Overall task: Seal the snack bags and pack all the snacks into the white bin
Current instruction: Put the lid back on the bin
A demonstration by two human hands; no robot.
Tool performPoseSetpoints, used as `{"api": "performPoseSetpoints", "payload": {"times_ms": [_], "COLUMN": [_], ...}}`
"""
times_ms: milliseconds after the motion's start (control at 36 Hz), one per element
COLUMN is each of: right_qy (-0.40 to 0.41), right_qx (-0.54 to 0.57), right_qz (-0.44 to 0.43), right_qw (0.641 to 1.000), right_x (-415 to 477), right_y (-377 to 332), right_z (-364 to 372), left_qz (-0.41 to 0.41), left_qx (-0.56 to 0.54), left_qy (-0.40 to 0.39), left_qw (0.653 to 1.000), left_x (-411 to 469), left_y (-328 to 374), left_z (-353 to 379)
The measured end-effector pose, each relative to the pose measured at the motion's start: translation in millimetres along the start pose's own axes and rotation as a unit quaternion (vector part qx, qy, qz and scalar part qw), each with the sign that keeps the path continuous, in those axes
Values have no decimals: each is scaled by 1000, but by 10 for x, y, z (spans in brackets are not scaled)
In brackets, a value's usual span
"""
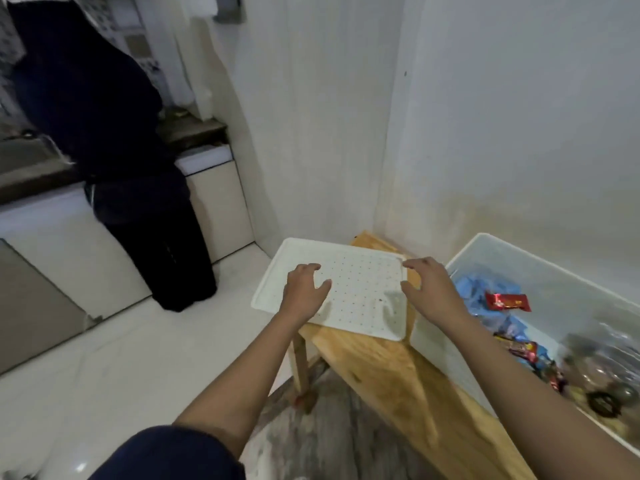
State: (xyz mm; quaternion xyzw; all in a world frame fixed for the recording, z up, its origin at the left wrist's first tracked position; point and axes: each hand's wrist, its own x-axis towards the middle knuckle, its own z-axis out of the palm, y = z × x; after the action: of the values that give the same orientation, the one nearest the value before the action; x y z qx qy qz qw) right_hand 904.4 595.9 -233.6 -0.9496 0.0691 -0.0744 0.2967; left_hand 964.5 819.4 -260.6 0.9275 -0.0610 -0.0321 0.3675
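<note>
On wooden table (398, 375), white lid (349, 289) flat, long axis left-right, beside white bin (491, 251).

Both bare forearms reach forward, left hand (302, 287) and right hand (429, 285) spread, fingers apart and curled.

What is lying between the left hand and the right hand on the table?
In the head view, only the white perforated lid lies between the left hand and the right hand; that stretch of it is bare.
</note>
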Motion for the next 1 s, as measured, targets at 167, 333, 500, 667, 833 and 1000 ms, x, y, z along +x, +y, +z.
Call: {"api": "performPoseSetpoints", "payload": {"times_ms": [167, 333, 500, 667, 833, 1000], "right_qy": [-41, -112, -52, -22, 16, 63], "right_qx": [1, 4, 16, 18, 6, 133], "right_qz": [41, 194, 300, 379, 417, 448], "right_qw": [998, 975, 952, 925, 909, 882], "right_x": [141, 242, 292, 315, 207, 225], "right_y": [-87, 140, 344, 415, 363, 163], "right_z": [644, 1236, 1620, 1787, 1863, 1845], "left_qz": [-62, -95, -97, -112, -177, -221], "left_qx": [62, 98, 69, -34, -36, -54], "left_qy": [-11, -65, -93, -141, -130, -110], "left_qw": [996, 988, 988, 983, 975, 968], "left_x": [181, 502, 864, 1131, 1227, 1267], "left_y": [-748, -1400, -1857, -1956, -2010, -2103], "left_z": [-170, -118, -38, 4, -44, -326]}}
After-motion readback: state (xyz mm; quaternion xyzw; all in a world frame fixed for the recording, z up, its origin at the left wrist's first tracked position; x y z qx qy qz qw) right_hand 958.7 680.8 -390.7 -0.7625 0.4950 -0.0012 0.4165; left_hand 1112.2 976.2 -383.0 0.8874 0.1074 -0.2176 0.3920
